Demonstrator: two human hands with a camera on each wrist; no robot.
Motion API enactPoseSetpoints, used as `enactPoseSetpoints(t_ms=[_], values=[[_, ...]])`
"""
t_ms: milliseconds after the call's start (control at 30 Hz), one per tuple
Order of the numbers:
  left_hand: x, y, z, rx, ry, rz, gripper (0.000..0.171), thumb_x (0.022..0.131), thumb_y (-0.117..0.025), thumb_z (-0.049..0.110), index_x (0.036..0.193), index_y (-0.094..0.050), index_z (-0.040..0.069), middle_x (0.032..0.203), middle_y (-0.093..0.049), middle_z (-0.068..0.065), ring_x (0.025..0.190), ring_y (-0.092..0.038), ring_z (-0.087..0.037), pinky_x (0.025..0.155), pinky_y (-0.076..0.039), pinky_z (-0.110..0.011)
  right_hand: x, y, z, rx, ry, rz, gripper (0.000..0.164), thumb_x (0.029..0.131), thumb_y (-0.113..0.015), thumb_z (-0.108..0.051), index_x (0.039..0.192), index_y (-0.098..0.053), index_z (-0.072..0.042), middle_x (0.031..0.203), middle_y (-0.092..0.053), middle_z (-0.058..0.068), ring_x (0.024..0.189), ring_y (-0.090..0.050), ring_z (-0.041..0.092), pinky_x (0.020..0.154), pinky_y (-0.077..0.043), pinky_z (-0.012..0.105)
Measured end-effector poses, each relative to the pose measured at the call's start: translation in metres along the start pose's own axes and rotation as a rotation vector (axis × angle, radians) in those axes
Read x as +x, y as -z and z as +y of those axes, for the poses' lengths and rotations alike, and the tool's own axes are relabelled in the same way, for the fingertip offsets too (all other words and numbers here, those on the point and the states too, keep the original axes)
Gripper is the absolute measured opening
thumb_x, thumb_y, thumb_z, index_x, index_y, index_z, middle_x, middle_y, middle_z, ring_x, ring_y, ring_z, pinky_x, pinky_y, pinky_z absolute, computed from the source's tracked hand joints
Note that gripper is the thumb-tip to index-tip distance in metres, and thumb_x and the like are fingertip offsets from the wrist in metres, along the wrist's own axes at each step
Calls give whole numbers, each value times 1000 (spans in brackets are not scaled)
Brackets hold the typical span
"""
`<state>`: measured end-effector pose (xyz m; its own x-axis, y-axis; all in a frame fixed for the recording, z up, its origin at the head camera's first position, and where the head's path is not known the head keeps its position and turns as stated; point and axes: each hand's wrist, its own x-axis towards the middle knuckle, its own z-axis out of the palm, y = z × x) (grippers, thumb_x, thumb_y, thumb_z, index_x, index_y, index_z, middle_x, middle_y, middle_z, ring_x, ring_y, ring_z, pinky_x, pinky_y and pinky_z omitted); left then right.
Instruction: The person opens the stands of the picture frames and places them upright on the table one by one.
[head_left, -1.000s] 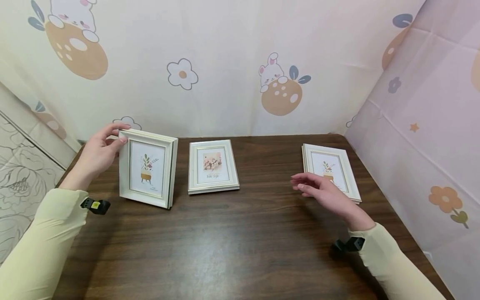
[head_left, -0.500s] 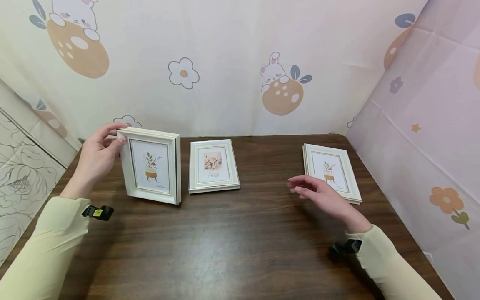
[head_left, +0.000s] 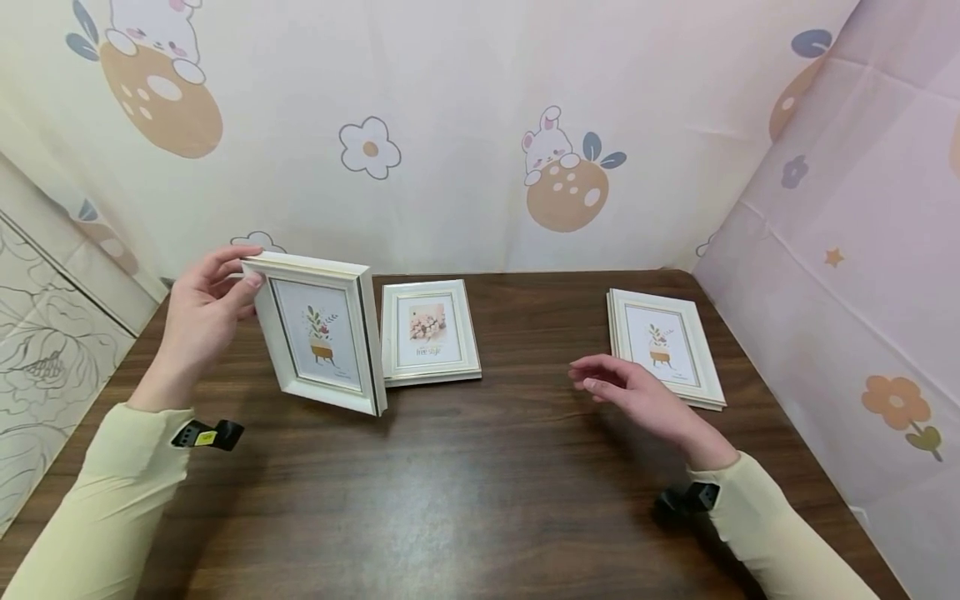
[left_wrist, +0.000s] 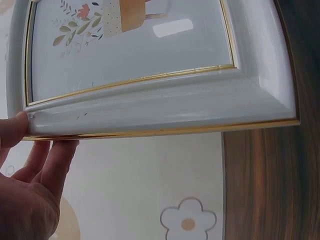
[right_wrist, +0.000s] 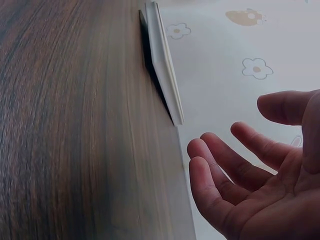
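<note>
At the left of the head view, my left hand (head_left: pixel 206 312) pinches the upper left corner of a white picture frame (head_left: pixel 318 333) with a potted plant print. The left wrist view shows the thumb on the front of this picture frame (left_wrist: pixel 160 102) and fingers behind it. It is held nearly upright and slightly tilted, overlapping part of a second white picture frame (head_left: pixel 430 329) with a pink flower print, which lies on the table. My right hand (head_left: pixel 637 400) holds nothing, its fingers loosely bent. Close beside it lies a third white picture frame (head_left: pixel 667 346) with another plant print.
Everything rests on a dark brown wooden table (head_left: pixel 480 500). Behind it hangs a pale curtain (head_left: pixel 450 192) printed with rabbits and flowers, and a similar cloth (head_left: pixel 862 292) covers the right side.
My left hand has carried the upright picture frame to the right, turning and tilting it a little. My right hand has shifted slightly left. The two lying picture frames have stayed put.
</note>
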<state>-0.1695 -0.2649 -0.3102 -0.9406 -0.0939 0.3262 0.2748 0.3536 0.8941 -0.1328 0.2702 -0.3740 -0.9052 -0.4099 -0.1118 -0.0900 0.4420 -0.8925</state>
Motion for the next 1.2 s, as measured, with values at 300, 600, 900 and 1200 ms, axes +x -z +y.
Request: enactPoseSetpoints(t_ms=[300, 600, 900, 1200], values=[[-4, -16, 3, -308, -55, 38, 35, 95, -64, 2, 129, -65, 11, 108, -65, -1, 88, -63, -9, 67, -56, -18, 2, -4, -2, -15, 16, -19, 38, 103, -57, -21, 134, -55, 1, 127, -62, 21, 117, -58, 41, 93, -52, 44], [-3, -28, 4, -594, -107, -24, 35, 96, -59, -5, 130, -62, 4, 108, -66, -7, 87, -64, -14, 61, -57, -24, 1, -10, -5, -36, 50, -44, 35, 103, -57, -18, 133, -56, 0, 126, -62, 21, 116, -59, 40, 89, -53, 31], [-3, -45, 5, -756, -150, -122, 32, 97, -55, -6, 127, -63, 3, 108, -68, -8, 88, -65, -16, 64, -59, -28, 2, -22, -11, -92, 59, -68, 37, 102, -58, -25, 133, -58, -4, 127, -62, 16, 114, -60, 35, 89, -54, 41], [-5, -68, 5, -822, -198, -206, 31, 97, -57, -4, 125, -64, 7, 107, -68, -12, 89, -69, -20, 68, -59, -29, 9, -39, -22, -117, 92, -101, 32, 102, -59, -23, 130, -60, -7, 126, -64, 11, 109, -61, 23, 86, -53, 30]])
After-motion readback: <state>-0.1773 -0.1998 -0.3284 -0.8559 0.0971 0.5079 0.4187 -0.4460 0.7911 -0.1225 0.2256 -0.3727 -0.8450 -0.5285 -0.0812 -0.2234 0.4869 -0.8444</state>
